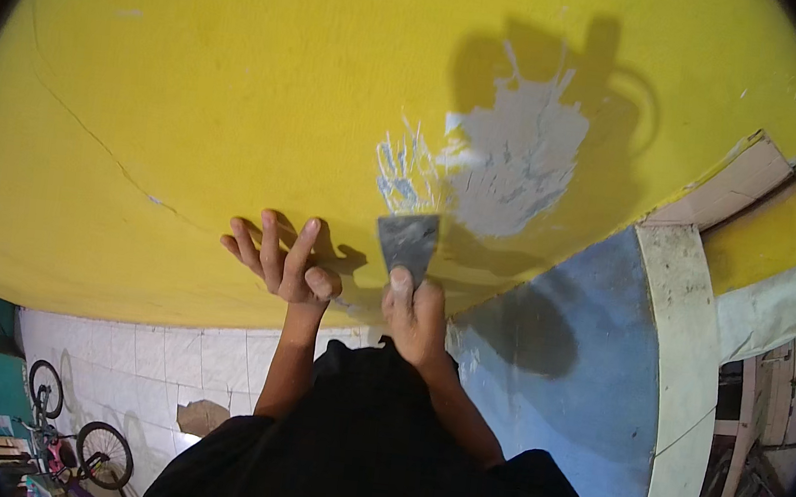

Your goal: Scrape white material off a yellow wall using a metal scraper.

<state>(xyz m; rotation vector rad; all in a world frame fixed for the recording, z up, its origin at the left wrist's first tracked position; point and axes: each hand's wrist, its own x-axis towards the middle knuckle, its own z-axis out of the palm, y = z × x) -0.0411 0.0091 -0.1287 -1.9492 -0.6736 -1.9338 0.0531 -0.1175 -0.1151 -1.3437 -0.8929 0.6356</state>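
Note:
My right hand point(419, 320) grips a putty knife point(407, 241), thumb laid along its broad grey blade. The blade's edge meets the yellow painted wall point(190, 81) just below some streaky scraped marks point(398, 176). Up and to the right of the blade is a large bare grey patch point(516, 159) with ragged edges, where the yellow paint is gone. My left hand point(284, 258) is spread beside the wall, fingers apart and holding nothing; whether its fingertips touch the wall I cannot tell. The knife's handle is hidden in my fist.
A thin crack point(100, 144) runs down the wall at left. Adjoining on the right is a blue wall point(573, 383), bordered by a pale pillar point(683, 337). Cardboard point(732, 182) sits at upper right. On the white tiled floor point(161, 358) stands a bicycle point(68, 443).

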